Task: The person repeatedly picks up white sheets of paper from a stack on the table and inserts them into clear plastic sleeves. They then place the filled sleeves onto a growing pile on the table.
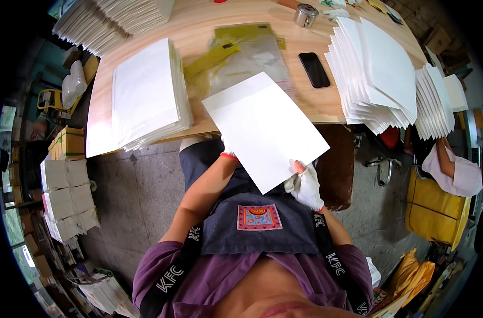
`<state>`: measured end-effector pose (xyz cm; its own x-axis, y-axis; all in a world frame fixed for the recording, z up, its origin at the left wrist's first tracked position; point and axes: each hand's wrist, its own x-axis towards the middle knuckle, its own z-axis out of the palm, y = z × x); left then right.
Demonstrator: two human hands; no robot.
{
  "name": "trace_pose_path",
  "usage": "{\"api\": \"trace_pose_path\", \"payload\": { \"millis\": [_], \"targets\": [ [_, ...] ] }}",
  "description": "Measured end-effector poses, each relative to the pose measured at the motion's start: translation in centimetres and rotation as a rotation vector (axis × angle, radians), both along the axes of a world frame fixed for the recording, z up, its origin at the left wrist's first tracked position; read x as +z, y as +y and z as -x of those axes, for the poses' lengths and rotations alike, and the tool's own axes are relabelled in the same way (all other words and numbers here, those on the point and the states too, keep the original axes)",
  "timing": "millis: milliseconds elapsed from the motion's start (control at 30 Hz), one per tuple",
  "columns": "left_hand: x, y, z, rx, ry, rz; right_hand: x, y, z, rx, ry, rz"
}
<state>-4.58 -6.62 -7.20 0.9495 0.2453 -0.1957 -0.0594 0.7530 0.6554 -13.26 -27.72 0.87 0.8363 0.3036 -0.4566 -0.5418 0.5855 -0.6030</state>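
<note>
A: Light?
B: Bright on the pale wood-grain worktop; blank white rectangular sheet nearly washed out; grey concrete floor dimmer.
A: Glare?
B: Sheen on the clear flat plastic sleeves.
A: Optics?
B: Fisheye; straight edges bowed, corners black, rim soft.

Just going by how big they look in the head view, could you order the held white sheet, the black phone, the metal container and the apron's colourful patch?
1. White sheet
2. Colourful patch
3. Black phone and metal container: too alike to rank
</note>
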Motion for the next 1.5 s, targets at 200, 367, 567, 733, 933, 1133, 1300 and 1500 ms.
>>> {"api": "trace_pose_path", "payload": {
  "millis": [200,367,567,733,933,1133,1300,1500],
  "targets": [
    [-0.5,-3.1,0.1,-0.318,0.018,-0.276,0.4,-0.8,0.6,0.043,0.017,0.129],
    [-2.3,-3.3,6.1,-0.425,-0.247,-1.396,-0.6,1.1,0.1,0.032,0.086,0.182],
    [-5.9,-4.1,5.6,-0.13,0.295,-0.244,-7.6,5.7,-5.4,-0.125,0.263,-0.49],
    [-3.6,0.0,6.4,-0.459,0.217,0.347,-6.7,5.4,-5.7,0.246,0.072,-0.293],
    [-4.1,4.8,10.0,-0.265,0.414,0.093,-1.8,7.2,-6.7,0.638,-0.518,0.751],
    [-1.3,6.6,8.6,-0.323,0.418,-0.364,-5.6,11.7,-8.0,0.804,-1.422,1.417],
    [-1.9,6.9,8.2,-0.322,0.395,-0.294,-6.3,12.6,-8.5,0.84,-1.528,1.452],
    [-3.1,6.1,8.1,-0.21,0.424,-0.191,-4.8,8.2,-8.5,0.716,-0.779,0.601]
  ]
}}
